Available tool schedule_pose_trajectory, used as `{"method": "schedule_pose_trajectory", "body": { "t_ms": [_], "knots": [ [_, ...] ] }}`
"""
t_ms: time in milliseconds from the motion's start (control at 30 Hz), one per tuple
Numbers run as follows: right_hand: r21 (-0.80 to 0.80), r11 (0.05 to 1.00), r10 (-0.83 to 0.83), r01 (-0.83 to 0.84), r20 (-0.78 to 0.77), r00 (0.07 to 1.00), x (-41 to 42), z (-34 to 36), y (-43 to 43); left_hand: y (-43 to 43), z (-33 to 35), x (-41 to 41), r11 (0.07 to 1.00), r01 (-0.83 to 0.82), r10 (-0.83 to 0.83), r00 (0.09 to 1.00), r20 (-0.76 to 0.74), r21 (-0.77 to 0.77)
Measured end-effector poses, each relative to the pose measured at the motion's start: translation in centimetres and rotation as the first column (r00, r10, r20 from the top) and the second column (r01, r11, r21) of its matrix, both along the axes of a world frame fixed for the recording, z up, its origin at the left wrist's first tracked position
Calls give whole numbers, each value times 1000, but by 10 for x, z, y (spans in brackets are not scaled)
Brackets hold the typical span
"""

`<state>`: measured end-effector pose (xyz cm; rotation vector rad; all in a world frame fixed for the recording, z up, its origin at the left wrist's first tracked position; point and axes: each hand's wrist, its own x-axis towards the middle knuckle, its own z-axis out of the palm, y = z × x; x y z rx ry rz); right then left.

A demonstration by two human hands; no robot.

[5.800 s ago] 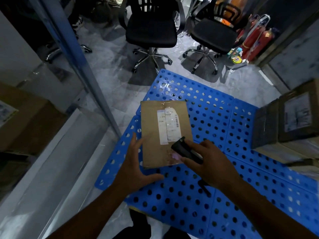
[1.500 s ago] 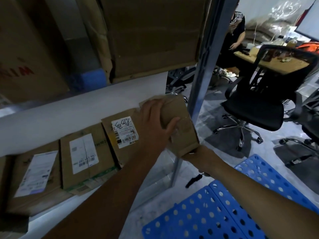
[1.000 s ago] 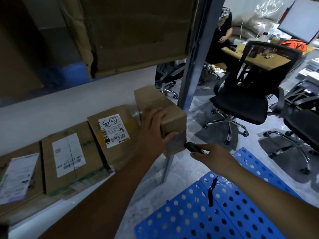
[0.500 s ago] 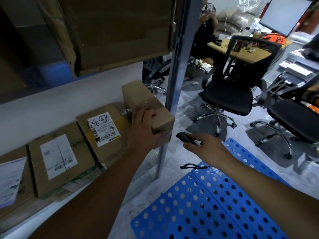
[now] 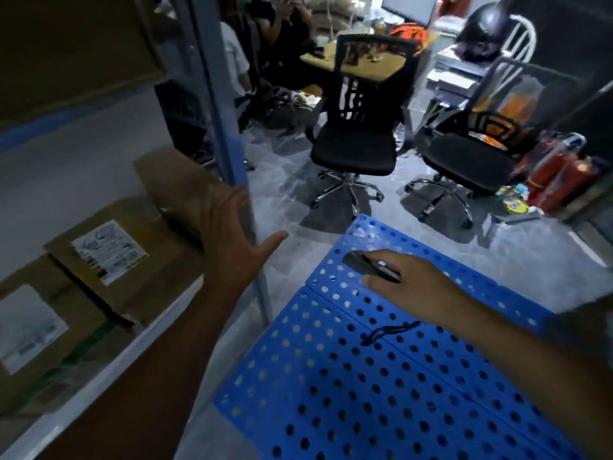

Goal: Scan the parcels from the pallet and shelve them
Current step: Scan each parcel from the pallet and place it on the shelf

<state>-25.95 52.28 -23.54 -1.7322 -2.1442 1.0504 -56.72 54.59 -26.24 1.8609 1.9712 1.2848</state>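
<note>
The small brown parcel [image 5: 172,180] stands on the white shelf [image 5: 99,370] beside the blue upright, at the right end of a row of labelled cardboard parcels [image 5: 112,260]. My left hand [image 5: 232,240] hovers just in front of it with fingers spread and holds nothing. My right hand [image 5: 408,280] grips the black scanner [image 5: 368,265] over the blue perforated pallet [image 5: 381,376], its cord dangling below the wrist.
The blue shelf upright [image 5: 215,94] rises right beside my left hand. Two black office chairs [image 5: 358,141] stand on the grey floor beyond the pallet. A person sits at a desk [image 5: 361,66] at the back. Red fire extinguishers [image 5: 557,180] lean at the right.
My left hand has let go of the small parcel, which stays on the shelf, and pulled back open. My right hand with the scanner has moved out over the pallet.
</note>
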Motion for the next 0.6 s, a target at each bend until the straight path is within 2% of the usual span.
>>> {"method": "schedule_pose_trajectory", "body": {
  "t_ms": [67, 233, 333, 467, 533, 600],
  "knots": [
    [-16, 997, -73, 73, 4, 997, 44, 5, -31, -3, 2, 41, 990, 116, -116, 993, -13, 79],
    [13, 963, -269, 270, -53, 962, 157, 20, -135, -25, 0, 187, 903, 418, -419, 908, -13, 95],
    [17, 926, -376, 377, -45, 925, 216, 30, -202, -56, 5, 289, 770, 637, -638, 767, 71, 28],
    [124, 849, -518, 513, 7, 856, 274, 37, -279, -106, 17, 408, 513, 857, -820, 506, 266, -49],
    [139, 809, -581, 571, 44, 813, 297, 36, -305, -122, 18, 454, 418, 901, -854, 432, 291, -111],
    [133, 770, -636, 624, 76, 768, 317, 32, -323, -131, 11, 486, 359, 913, -868, 402, 291, -193]
  ]
}}
